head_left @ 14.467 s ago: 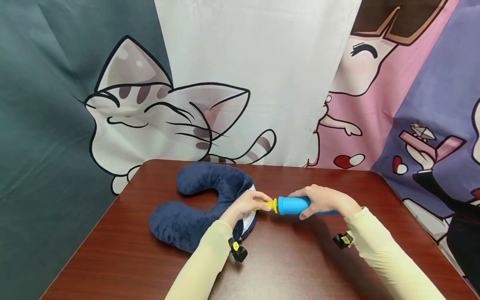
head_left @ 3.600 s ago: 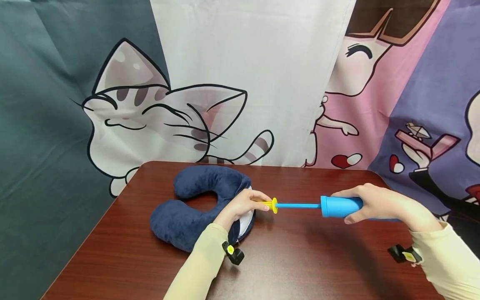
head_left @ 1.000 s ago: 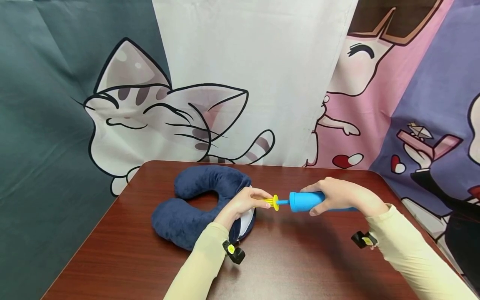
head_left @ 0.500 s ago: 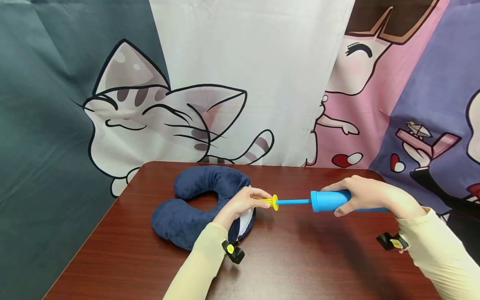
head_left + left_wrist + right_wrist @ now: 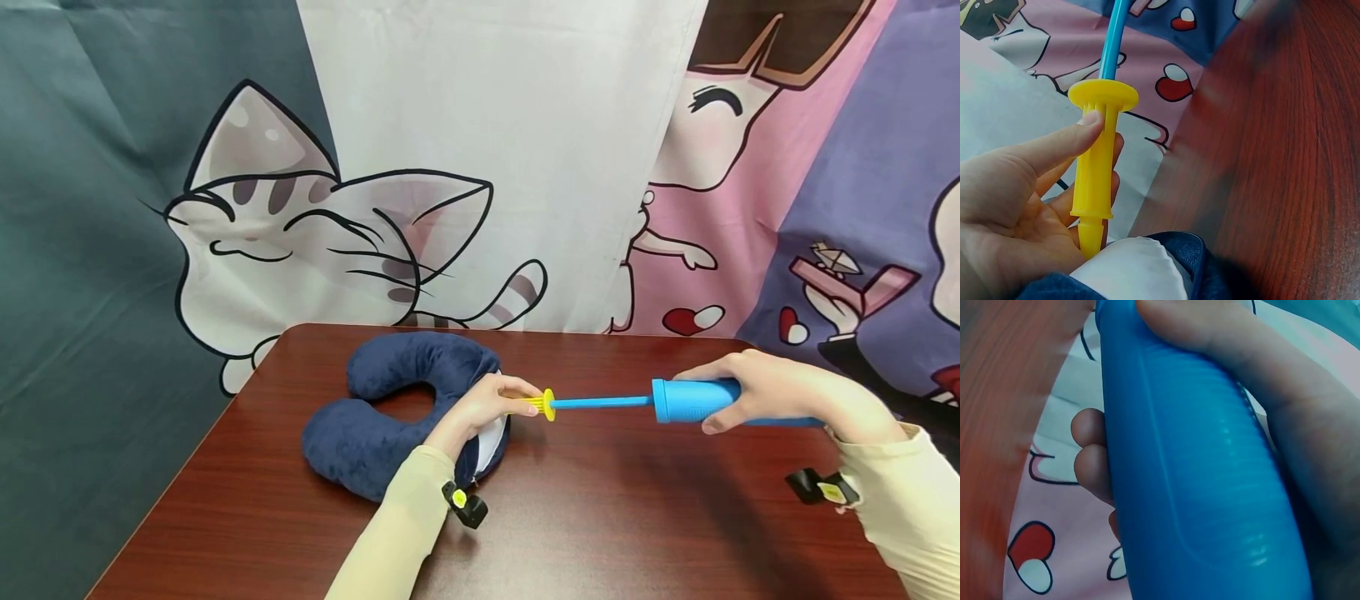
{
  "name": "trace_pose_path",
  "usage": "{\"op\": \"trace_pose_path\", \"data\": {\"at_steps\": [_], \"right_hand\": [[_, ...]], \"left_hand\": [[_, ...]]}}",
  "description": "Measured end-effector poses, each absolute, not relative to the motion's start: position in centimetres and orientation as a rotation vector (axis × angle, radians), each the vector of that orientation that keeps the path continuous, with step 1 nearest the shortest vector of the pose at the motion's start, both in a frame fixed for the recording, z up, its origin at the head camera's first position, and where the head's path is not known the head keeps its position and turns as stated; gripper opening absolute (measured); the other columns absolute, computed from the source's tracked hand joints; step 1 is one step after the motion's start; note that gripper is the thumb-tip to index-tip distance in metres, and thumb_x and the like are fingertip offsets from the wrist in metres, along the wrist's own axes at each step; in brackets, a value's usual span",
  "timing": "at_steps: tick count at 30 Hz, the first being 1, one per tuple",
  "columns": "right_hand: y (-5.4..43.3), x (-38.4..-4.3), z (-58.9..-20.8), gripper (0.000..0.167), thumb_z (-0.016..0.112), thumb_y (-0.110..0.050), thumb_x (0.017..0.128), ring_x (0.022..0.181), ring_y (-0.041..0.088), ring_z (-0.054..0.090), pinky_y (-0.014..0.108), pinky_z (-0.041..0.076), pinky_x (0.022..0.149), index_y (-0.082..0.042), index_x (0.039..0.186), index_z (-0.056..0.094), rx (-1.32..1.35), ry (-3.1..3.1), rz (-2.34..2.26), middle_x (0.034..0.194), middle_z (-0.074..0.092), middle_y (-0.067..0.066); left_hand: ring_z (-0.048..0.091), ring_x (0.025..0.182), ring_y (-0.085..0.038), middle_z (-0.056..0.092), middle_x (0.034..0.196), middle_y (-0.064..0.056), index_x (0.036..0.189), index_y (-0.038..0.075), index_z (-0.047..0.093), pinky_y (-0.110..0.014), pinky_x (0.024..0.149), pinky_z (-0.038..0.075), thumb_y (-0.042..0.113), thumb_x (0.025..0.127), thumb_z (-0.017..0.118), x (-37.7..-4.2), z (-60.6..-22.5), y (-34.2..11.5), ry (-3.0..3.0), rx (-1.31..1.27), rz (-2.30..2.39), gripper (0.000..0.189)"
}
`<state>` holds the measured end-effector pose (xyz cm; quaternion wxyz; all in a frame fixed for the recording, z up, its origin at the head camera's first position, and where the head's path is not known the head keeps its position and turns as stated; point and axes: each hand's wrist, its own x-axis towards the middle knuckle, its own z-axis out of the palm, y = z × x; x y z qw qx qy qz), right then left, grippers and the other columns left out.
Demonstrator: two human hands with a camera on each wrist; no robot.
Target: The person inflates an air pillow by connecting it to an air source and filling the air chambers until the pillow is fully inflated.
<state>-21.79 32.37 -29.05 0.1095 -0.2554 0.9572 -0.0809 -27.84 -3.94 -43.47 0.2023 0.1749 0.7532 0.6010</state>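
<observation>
Above a wood-grain tabletop (image 5: 570, 517), the ribbed yellow nozzle (image 5: 1094, 175) of a hand pump (image 5: 693, 402) is pinched between the thumb and fingers of a left hand (image 5: 489, 408). The blue barrel (image 5: 1179, 456) is wrapped by a right hand (image 5: 780, 393), thumb on one side and fingertips round the other, in a hold that appears firm. Between the two, a slim blue rod (image 5: 600, 402) is exposed; the nozzle is presumably anchored so that the barrel can be slid along it. The barrel is kept nearly level, probably to hold everything in line. The tip is directed at the white panel (image 5: 1135, 269) of a navy neck pillow (image 5: 360, 450); whether it is seated there cannot be told. The pillow is laid flat, its closed curve turned toward the pump. Behind, a cartoon-cat backdrop (image 5: 510, 100) is hung.
</observation>
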Motion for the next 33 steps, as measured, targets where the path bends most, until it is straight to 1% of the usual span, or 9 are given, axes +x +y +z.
{"op": "trace_pose_path", "data": {"at_steps": [4, 8, 16, 18, 23, 27, 33], "right_hand": [[32.6, -21.6, -29.0, 0.069, 0.084, -0.05, 0.071, 0.09, 0.012, 0.057, 0.027, 0.046, 0.068, -0.02, 0.131, 0.065, -0.724, 2.821, -0.245, 0.11, 0.068, -0.004], [32.4, -21.7, -29.0, 0.069, 0.083, -0.051, 0.071, 0.09, 0.011, 0.057, 0.026, 0.046, 0.068, -0.02, 0.13, 0.065, -0.752, 2.819, -0.246, 0.109, 0.069, -0.005], [30.8, -22.3, -29.4, 0.068, 0.083, -0.048, 0.072, 0.091, 0.01, 0.058, 0.026, 0.048, 0.068, -0.017, 0.129, 0.066, -0.82, 2.807, -0.25, 0.11, 0.07, -0.004], [30.3, -22.5, -29.5, 0.068, 0.083, -0.05, 0.072, 0.09, 0.011, 0.058, 0.026, 0.048, 0.068, -0.017, 0.129, 0.066, -0.83, 2.806, -0.248, 0.11, 0.071, -0.004], [28.9, -23.1, -29.8, 0.07, 0.082, -0.052, 0.072, 0.09, 0.012, 0.061, 0.029, 0.05, 0.07, -0.015, 0.129, 0.066, -0.829, 2.791, -0.238, 0.11, 0.072, 0.0], [27.7, -23.5, -30.0, 0.07, 0.082, -0.05, 0.072, 0.088, 0.013, 0.061, 0.03, 0.05, 0.07, -0.015, 0.13, 0.065, -0.811, 2.773, -0.225, 0.109, 0.072, 0.0], [26.0, -24.1, -30.4, 0.07, 0.083, -0.049, 0.073, 0.089, 0.014, 0.062, 0.034, 0.052, 0.072, -0.014, 0.13, 0.065, -0.815, 2.75, -0.229, 0.109, 0.072, 0.002]], "left_hand": [[0.065, 0.093, -0.013, 0.073, 0.113, -0.012, 0.114, 0.006, 0.073, -0.048, 0.1, 0.05, 0.014, 0.088, 0.074, -27.8, -43.5, -3.9, 2.098, 0.491, 1.685, 0.028], [0.065, 0.092, -0.014, 0.073, 0.114, -0.013, 0.114, 0.005, 0.072, -0.048, 0.1, 0.051, 0.013, 0.088, 0.074, -27.7, -43.5, -4.0, 2.09, 0.49, 1.699, 0.028], [0.065, 0.092, -0.014, 0.072, 0.114, -0.014, 0.115, 0.003, 0.072, -0.048, 0.099, 0.052, 0.01, 0.088, 0.073, -27.7, -43.7, -4.2, 2.083, 0.488, 1.715, 0.027], [0.065, 0.092, -0.013, 0.072, 0.115, -0.014, 0.115, 0.003, 0.072, -0.048, 0.1, 0.051, 0.01, 0.088, 0.073, -27.7, -43.7, -4.2, 2.076, 0.479, 1.721, 0.027], [0.066, 0.093, -0.014, 0.072, 0.114, -0.015, 0.116, 0.002, 0.071, -0.048, 0.101, 0.05, 0.009, 0.088, 0.073, -27.7, -43.5, -4.2, 2.069, 0.475, 1.73, 0.028], [0.065, 0.093, -0.014, 0.072, 0.115, -0.016, 0.116, 0.002, 0.07, -0.048, 0.102, 0.05, 0.009, 0.089, 0.072, -27.6, -43.3, -4.2, 2.073, 0.465, 1.726, 0.029], [0.065, 0.093, -0.014, 0.072, 0.115, -0.014, 0.116, 0.003, 0.071, -0.045, 0.099, 0.051, 0.01, 0.088, 0.073, -27.7, -43.1, -4.0, 2.083, 0.458, 1.72, 0.028]]}}
